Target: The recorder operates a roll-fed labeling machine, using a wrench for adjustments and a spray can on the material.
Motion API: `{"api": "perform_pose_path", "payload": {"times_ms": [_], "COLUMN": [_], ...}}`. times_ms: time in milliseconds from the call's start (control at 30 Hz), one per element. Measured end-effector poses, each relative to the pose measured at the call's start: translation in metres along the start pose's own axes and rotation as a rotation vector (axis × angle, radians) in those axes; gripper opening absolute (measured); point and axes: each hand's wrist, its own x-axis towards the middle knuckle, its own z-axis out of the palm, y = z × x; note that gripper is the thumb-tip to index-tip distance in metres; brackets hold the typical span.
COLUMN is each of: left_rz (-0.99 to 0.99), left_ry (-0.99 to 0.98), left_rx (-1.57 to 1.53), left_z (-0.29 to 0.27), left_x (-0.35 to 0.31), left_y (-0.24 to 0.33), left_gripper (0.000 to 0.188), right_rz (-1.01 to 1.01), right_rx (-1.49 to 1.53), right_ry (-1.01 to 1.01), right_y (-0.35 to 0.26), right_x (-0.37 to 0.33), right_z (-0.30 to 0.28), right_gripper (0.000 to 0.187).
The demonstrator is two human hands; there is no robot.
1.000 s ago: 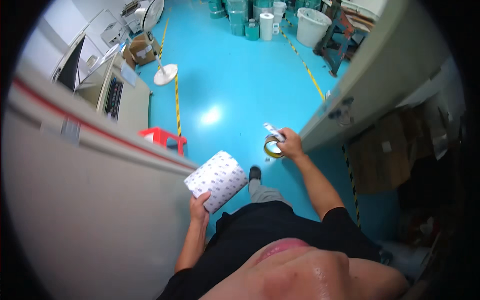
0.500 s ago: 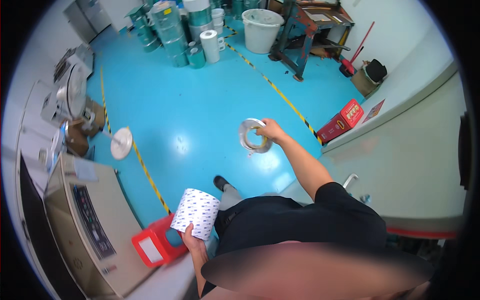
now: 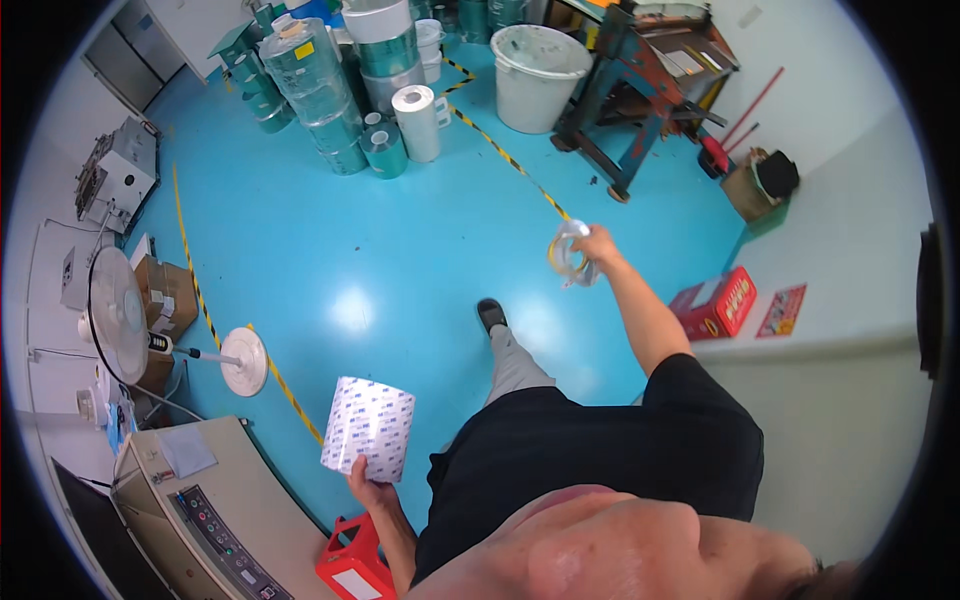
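Note:
My left hand (image 3: pixel 372 488) grips the lower end of a wide roll (image 3: pixel 369 425) wrapped in white sheet with small blue print, held up over the floor at lower left. My right arm stretches out ahead, and its hand (image 3: pixel 599 246) is closed on the edge of a ring-shaped roll of tape (image 3: pixel 562 262). The ring looks silvery outside with a yellowish inner band; whether it is one roll or more I cannot tell. Part of my right fingers is hidden by the ring.
A beige machine with a button panel (image 3: pixel 225 540) and a red plastic stool (image 3: pixel 355 565) stand at lower left. A floor fan (image 3: pixel 245 362) is farther up. Film rolls (image 3: pixel 415 125), a white bucket (image 3: pixel 540 80) and a metal stand (image 3: pixel 635 150) lie ahead; a red box (image 3: pixel 715 303) sits right.
I have stepped forward; the red stool and machine slide back in view. My right hand has carried the tape farther right and ahead. My left hand keeps the white roll.

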Motion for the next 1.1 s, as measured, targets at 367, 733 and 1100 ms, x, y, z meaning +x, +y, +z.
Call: {"api": "perform_pose_path", "payload": {"times_ms": [367,733,1100], "left_rz": [-0.126,0.173,0.494], "left_ry": [0.393,0.351,0.033], "left_rx": [-0.044,-0.337,-0.582], "left_z": [0.176,0.175,-0.066], "left_x": [0.087,0.068,-0.019], "left_y": [-0.003,0.045,0.131], "left_gripper": [0.063,0.058,0.063], "right_rz": [-0.548,-0.506,-0.444], "right_rx": [-0.242,0.115,-0.633], "right_ry": [0.584,-1.577,-2.273], "right_y": [-0.375,-0.326,-0.360], "right_x": [0.397,-0.007,-0.357], "right_z": [-0.142,0.327,0.481], "right_gripper": [0.066,0.029,0.027]}}
